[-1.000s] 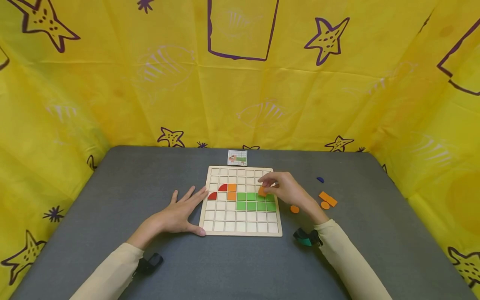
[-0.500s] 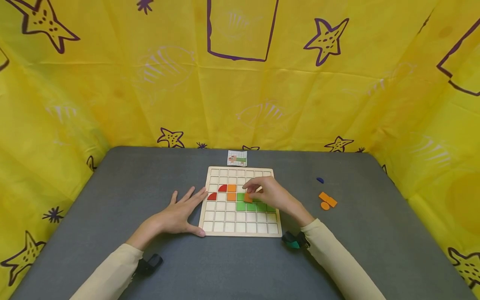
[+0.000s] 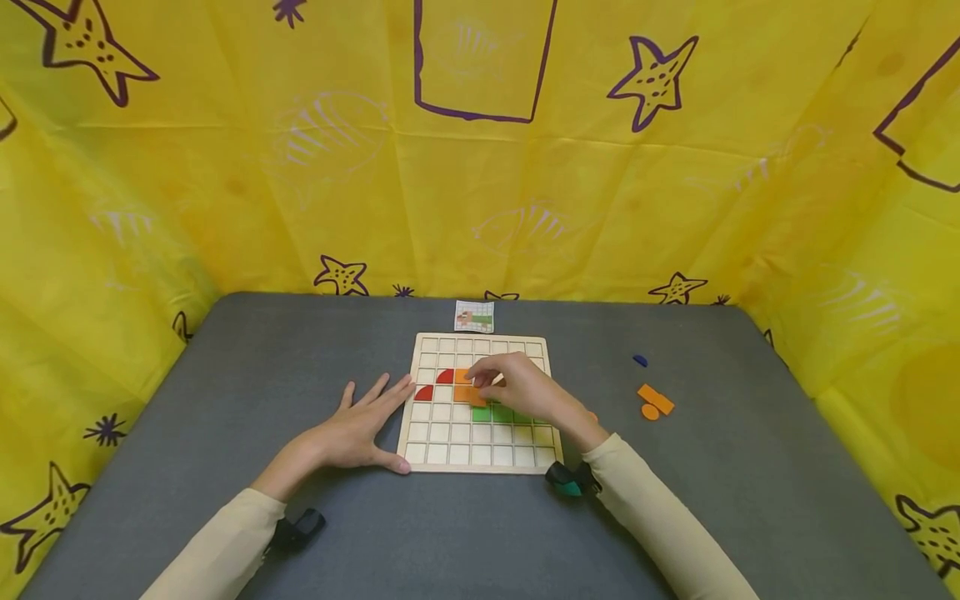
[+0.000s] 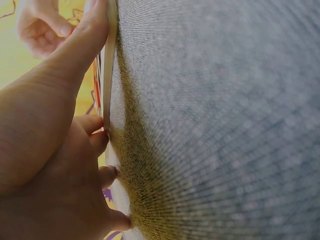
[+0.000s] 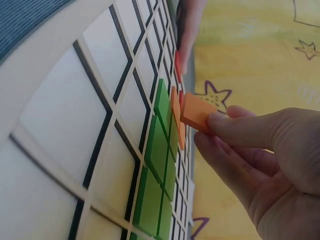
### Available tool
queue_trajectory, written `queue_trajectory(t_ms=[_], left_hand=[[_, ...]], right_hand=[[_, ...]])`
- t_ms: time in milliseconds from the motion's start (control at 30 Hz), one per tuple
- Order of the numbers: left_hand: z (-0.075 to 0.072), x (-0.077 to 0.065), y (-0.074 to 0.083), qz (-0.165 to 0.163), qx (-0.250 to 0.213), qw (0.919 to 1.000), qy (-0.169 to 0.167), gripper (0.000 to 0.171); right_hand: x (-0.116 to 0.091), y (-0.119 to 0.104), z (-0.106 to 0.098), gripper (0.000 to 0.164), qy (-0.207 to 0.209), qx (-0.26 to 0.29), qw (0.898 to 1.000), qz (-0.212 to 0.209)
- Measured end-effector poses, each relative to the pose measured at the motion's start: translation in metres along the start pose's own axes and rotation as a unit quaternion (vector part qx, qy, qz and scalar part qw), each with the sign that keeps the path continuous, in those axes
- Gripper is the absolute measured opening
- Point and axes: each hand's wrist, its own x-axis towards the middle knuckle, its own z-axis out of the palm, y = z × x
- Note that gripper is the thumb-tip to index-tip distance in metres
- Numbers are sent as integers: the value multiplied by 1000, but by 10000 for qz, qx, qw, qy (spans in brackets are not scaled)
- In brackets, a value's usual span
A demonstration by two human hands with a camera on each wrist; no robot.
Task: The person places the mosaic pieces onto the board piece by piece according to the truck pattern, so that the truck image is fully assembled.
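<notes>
A wooden grid board (image 3: 480,468) lies on the dark table. My left hand (image 3: 352,429) has its fingers spread, with thumb and fingertips at the board's left edge. Between thumb and fingers my right hand (image 3: 517,387) pinches an orange square tile (image 5: 199,112), held above the board close to the other orange squares (image 3: 462,376). Two red quarter-round tiles (image 3: 424,392) sit in the cells to the left. Green square tiles (image 5: 156,150) fill cells to the right, partly hidden under my right hand in the head view.
Right of the board lie orange rectangular tiles (image 3: 656,398), an orange round tile (image 3: 649,412) and a blue half-round tile (image 3: 640,361). A small picture card (image 3: 475,317) lies behind the board. Yellow patterned cloth (image 3: 480,183) hangs around the table (image 3: 480,542).
My right hand has carried the orange square tile leftward across the board, from above the green tiles to beside the orange squares. My left hand has stayed at the board's edge.
</notes>
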Motion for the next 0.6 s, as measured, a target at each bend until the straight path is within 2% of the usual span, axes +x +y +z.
queue_trajectory(t_ms=[600], left_hand=[[-1, 1, 1, -34, 5, 10000, -16, 117]], right_hand=[[9, -10, 25, 21, -107, -150, 9998, -56]])
